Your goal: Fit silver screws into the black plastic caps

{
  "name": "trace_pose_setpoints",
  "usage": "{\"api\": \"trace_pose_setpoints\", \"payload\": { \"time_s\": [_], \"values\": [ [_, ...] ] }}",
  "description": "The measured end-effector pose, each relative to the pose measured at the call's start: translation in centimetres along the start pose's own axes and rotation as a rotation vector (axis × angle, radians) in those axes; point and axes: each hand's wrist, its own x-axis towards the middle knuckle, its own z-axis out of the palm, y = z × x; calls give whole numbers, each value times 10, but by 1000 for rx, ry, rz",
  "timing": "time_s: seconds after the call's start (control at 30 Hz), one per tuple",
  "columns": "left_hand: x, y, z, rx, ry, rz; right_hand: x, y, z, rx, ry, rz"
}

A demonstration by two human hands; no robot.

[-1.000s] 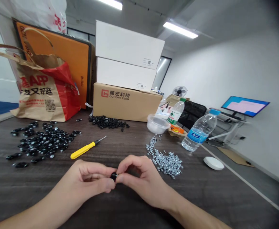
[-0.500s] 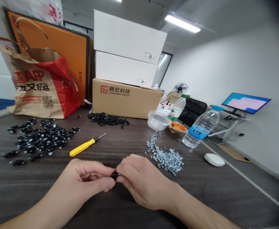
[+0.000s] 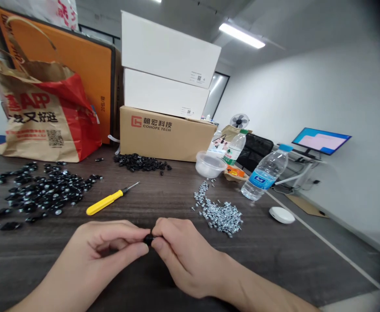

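Between thumb and forefinger, my left hand point(image 3: 107, 247) pinches a small black plastic part point(image 3: 149, 239). My right hand point(image 3: 186, 255) is closed against the part's right end, its fingertips on a tiny silver screw that is mostly hidden. Both hands meet low in the middle, just above the dark table. Beyond them lies a yellow-handled screwdriver point(image 3: 104, 203), its tip pointing right and away. Loose silver screws point(image 3: 222, 216) are heaped to the right. On the left spreads a pile of black parts with silver screw heads point(image 3: 50, 188); farther back is a pile of black parts point(image 3: 141, 162).
A cardboard box point(image 3: 167, 141) with white boxes point(image 3: 164, 47) on it stands at the back. Left of it is a paper bag point(image 3: 47, 117). At right are a clear plastic tub point(image 3: 210, 165), a blue-capped water bottle point(image 3: 264, 175) and a white round-cornered object point(image 3: 281, 215).
The view has shifted slightly, so the things appear farther left. Both hands stay together at the black part; my right fingers have turned a little around its end.
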Motion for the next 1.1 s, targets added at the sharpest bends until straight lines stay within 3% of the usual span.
{"api": "trace_pose_setpoints", "payload": {
  "time_s": [0.1, 0.17, 0.3, 0.5, 0.7, 0.8, 0.93, 1.1],
  "values": [
    [-1, 0, -1, 74, 11, 98, 0, -6, 1, 55, -34, 105],
    [-2, -1, 0, 51, -11, 46, 0, -6, 1, 80, -28, 144],
    [-2, -4, 2, -56, -18, -67, 0, -2, -1, 52, 10, 69],
    [-1, 0, 1, 99, 74, 183, -2, -4, 0, 81, -28, 65],
    [-4, -4, 2, 5, 25, 54, -1, -1, -2, -20, -14, 14],
    [-5, -7, 1, 66, 52, 153, -1, 1, -3, -94, -30, -52],
    [-6, -6, 0, 127, 41, 370, -3, -4, -1, 31, -28, -21],
    [-5, -6, 0, 143, 108, 314, -2, -5, 0, 76, -10, 87]
  ]
}}
